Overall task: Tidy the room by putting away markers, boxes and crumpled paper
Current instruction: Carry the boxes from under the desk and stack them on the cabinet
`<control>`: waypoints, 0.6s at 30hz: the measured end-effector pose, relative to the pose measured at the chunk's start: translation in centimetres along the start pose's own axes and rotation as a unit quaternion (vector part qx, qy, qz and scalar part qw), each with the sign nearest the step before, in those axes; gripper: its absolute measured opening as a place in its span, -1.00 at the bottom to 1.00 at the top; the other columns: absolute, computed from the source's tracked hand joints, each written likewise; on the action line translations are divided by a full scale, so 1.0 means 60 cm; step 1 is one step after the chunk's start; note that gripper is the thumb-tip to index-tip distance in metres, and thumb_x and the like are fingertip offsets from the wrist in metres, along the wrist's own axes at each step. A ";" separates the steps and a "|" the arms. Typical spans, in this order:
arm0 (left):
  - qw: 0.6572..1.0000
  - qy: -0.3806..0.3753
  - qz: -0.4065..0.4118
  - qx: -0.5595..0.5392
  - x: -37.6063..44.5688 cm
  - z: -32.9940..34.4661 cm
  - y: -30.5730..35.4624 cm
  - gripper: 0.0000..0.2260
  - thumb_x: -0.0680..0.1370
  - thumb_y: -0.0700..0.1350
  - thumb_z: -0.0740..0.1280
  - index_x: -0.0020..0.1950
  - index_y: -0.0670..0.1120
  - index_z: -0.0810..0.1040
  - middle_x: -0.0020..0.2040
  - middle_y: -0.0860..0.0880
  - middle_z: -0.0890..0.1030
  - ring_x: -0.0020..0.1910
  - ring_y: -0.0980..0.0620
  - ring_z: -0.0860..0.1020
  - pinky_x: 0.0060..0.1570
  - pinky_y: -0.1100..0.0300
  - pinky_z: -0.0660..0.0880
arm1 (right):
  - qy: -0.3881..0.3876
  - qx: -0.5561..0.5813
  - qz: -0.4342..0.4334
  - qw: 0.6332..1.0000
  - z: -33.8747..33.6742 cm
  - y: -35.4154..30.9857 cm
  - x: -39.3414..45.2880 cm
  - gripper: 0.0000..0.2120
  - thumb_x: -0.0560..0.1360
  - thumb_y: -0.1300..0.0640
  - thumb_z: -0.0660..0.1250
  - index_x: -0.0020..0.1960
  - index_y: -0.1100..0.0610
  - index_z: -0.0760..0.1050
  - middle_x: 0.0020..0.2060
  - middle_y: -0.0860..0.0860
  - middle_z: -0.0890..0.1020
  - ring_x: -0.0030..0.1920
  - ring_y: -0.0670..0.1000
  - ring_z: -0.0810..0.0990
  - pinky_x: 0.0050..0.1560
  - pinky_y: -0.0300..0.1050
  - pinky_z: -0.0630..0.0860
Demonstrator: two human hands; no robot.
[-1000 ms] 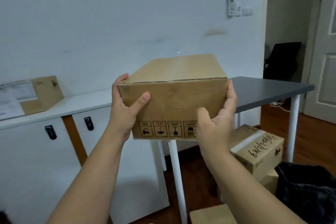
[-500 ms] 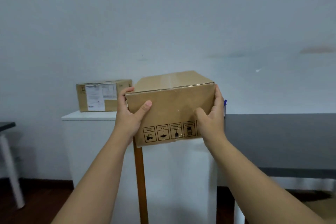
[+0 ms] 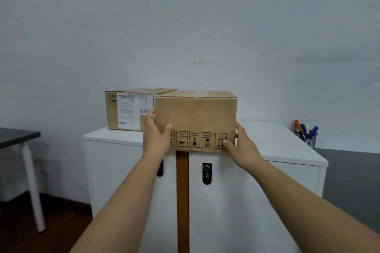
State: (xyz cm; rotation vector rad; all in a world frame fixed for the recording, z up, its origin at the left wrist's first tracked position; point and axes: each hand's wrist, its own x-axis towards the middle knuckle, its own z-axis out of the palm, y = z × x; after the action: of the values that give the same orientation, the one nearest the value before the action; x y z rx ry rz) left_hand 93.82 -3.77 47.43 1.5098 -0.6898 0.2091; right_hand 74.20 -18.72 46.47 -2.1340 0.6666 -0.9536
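I hold a plain brown cardboard box (image 3: 195,117) with black handling symbols along its lower front. Its bottom rests at the front edge of the white cabinet top (image 3: 267,139). My left hand (image 3: 155,135) grips its left side, thumb on the front face. My right hand (image 3: 239,147) clasps its lower right corner. A second cardboard box (image 3: 127,109) with a white shipping label stands on the cabinet just behind and to the left, close to the held box. A mesh cup of coloured markers (image 3: 306,133) sits at the cabinet's right end.
The white cabinet has two doors with black locks (image 3: 206,173) and a brown strip (image 3: 182,201) between them. A dark table with a white leg (image 3: 30,187) stands at the left. A grey desk surface (image 3: 349,181) adjoins at the right. Pale wall behind.
The box has moved forward and down onto the cabinet top, beside the labelled box. My view has come closer and turned left; the marker cup has come into sight.
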 end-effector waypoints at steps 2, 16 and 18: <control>0.999 0.008 -0.005 0.033 0.017 0.000 -0.034 -0.41 0.55 -0.20 0.39 0.49 0.09 0.20 0.42 0.02 0.42 0.33 -0.02 0.47 0.32 -0.06 0.45 | 0.014 -0.083 0.049 0.995 0.015 0.010 0.027 -0.47 0.56 -0.08 0.23 0.49 -0.04 0.21 0.21 0.02 0.59 0.23 0.09 0.53 0.24 0.09 0.44; 0.910 -0.029 -0.115 0.396 0.203 0.001 -0.151 -0.06 0.48 0.28 0.35 0.62 -0.03 -0.15 0.63 -0.05 -0.08 0.59 -0.23 -0.10 0.47 -0.30 -0.07 | 0.046 -0.222 0.070 0.971 0.091 0.033 0.184 -0.53 0.53 -0.21 0.22 0.34 -0.01 0.37 0.03 0.01 0.63 0.06 0.10 0.57 0.11 0.07 0.49; 0.910 -0.030 -0.120 0.397 0.215 0.007 -0.166 -0.07 0.51 0.26 0.33 0.61 -0.02 -0.22 0.63 -0.06 -0.11 0.58 -0.24 -0.08 0.45 -0.35 -0.08 | 0.050 -0.243 0.056 0.967 0.098 0.036 0.195 -0.54 0.51 -0.24 0.22 0.30 -0.01 0.37 -0.02 0.00 0.63 0.02 0.09 0.58 0.07 0.06 0.50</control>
State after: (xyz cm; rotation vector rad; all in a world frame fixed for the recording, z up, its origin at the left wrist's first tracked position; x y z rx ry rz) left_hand 109.28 -8.71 45.92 2.3743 -0.4706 0.2725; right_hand 85.44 -25.79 46.97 -2.4425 1.1573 -0.9074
